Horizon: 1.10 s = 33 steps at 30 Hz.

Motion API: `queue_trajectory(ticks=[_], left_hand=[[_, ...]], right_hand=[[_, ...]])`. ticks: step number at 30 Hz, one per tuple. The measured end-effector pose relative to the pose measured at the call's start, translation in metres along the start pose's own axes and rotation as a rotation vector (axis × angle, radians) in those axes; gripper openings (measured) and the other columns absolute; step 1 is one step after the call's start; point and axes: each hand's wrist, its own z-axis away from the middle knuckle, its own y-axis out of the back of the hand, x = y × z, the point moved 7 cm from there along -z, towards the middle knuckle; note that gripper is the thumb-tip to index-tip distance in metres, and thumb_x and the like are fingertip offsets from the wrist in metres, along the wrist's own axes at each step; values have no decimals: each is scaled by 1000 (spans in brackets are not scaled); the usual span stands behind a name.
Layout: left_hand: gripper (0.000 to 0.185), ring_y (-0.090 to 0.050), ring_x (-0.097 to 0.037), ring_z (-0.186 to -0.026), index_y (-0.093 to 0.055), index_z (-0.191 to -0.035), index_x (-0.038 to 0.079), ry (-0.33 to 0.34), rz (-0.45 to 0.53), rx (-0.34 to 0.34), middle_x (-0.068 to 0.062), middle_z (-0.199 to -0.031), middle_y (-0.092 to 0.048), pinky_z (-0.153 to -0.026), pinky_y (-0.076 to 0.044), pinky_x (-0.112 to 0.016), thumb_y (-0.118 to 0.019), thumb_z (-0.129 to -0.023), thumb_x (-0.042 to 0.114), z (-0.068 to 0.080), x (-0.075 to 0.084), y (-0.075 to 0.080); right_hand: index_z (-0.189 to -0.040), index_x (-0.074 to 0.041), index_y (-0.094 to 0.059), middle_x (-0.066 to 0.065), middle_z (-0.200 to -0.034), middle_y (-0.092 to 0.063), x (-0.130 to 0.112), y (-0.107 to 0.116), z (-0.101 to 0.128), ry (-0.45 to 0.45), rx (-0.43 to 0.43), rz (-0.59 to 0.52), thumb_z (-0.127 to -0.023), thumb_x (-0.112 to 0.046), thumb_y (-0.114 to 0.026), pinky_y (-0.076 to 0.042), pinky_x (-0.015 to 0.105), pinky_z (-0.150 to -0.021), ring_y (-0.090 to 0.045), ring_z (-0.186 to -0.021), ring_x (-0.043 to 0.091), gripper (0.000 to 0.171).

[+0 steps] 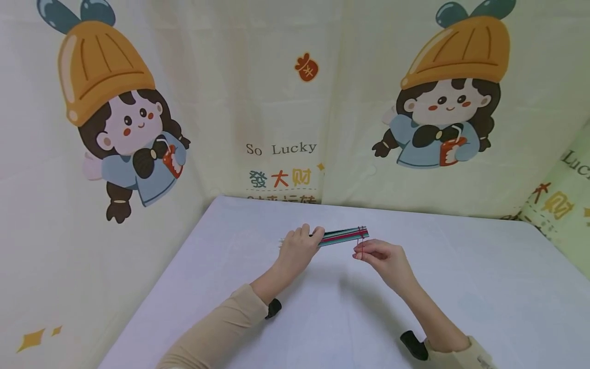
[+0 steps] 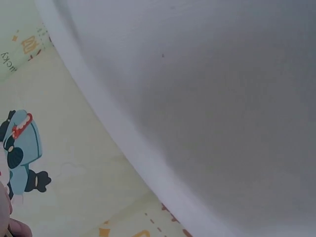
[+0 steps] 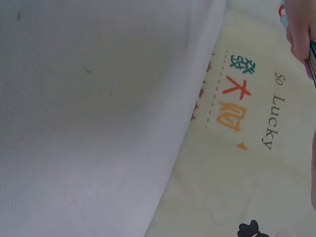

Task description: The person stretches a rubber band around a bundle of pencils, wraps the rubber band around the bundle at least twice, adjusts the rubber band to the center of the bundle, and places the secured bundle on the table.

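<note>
My left hand (image 1: 297,249) grips a bundle of thin, pencil-like sticks (image 1: 340,236), coloured green, red and dark, above the table. Pale ends of the sticks peek out to the left of that hand. Around the bundle's right end runs a thin red band (image 1: 362,247), stretched downward. Its lower loop is pinched between the thumb and fingers of my right hand (image 1: 389,260). In the right wrist view, the left hand (image 3: 299,32) and a bit of the sticks (image 3: 313,58) show at the right edge. Only fingers (image 2: 19,228) appear at the left wrist view's lower corner.
A white-covered table (image 1: 461,287) spreads beneath both hands. Behind it hangs a cream curtain (image 1: 221,102) printed with cartoon figures and lettering. A dark wrist device (image 1: 413,345) sits by the right sleeve, another (image 1: 274,308) by the left.
</note>
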Motion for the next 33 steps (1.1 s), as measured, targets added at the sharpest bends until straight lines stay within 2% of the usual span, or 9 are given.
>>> queue_trajectory(ticks=[5,8,12,15,18,22,26,29,33], left_hand=[[37,-45,-12,-47,-45,-89,12,21,52,-25,-2,-65,-48,-42,-28,-20,-74,-75,30,-2,-1,-1],[37,-46,-12,-48,-45,-90,12,22,58,-28,-2,-65,-48,-42,-28,-21,-73,-76,30,-3,-2,-1],[38,-47,-11,-49,-46,-91,12,22,63,-41,-2,-66,-49,-43,-28,-20,-74,-75,31,-3,-1,-1],[36,-48,-11,-49,-46,-92,12,25,87,-55,-3,-66,-49,-43,-30,-20,-73,-76,30,-4,0,0],[35,-49,-12,-50,-46,-92,11,32,104,-63,-3,-67,-51,-43,-33,-20,-73,-77,29,-5,0,0],[33,-50,-12,-50,-46,-92,11,54,112,-55,-3,-67,-52,-43,-34,-20,-71,-78,28,-8,0,1],[30,-50,-12,-49,-48,-92,11,80,123,-45,-4,-67,-53,-42,-34,-20,-71,-79,26,-11,0,2],[30,-50,-13,-49,-50,-93,11,103,147,-45,-4,-67,-53,-42,-34,-21,-71,-78,25,-12,1,2],[31,-50,-13,-49,-50,-93,11,123,176,-19,-4,-67,-51,-42,-34,-22,-73,-77,25,-14,4,3]], right_hand=[[-77,3,-69,16,-84,-66,-18,0,3,274,95,124,-64,13,-72,-45,13,-78,-59,-89,5,16],[-77,2,-70,14,-84,-67,-25,1,5,403,130,200,-69,-3,-73,-39,17,-88,-59,-90,9,10],[-77,6,-69,16,-79,-67,-32,-1,10,636,153,279,-80,-20,-65,-39,23,-95,-63,-85,16,26],[-76,11,-66,17,-78,-66,-34,-2,14,771,133,282,-84,-19,-61,-46,21,-84,-63,-80,18,32],[-75,14,-63,20,-78,-63,-34,-2,14,816,86,191,-84,-11,-61,-49,17,-73,-61,-74,19,27],[-79,18,-60,23,-80,-58,-30,-2,10,671,34,-56,-79,7,-62,-51,21,-64,-60,-68,19,12],[-87,11,-62,12,-81,-64,-16,-4,8,320,78,-301,-79,19,-55,-52,24,-65,-63,-65,14,14],[-89,2,-65,4,-79,-67,-2,-10,11,62,129,-544,-86,14,-48,-52,24,-68,-64,-65,11,21],[-88,-3,-66,4,-79,-64,7,-20,16,-121,151,-931,-94,-3,-43,-50,20,-73,-63,-68,10,24]])
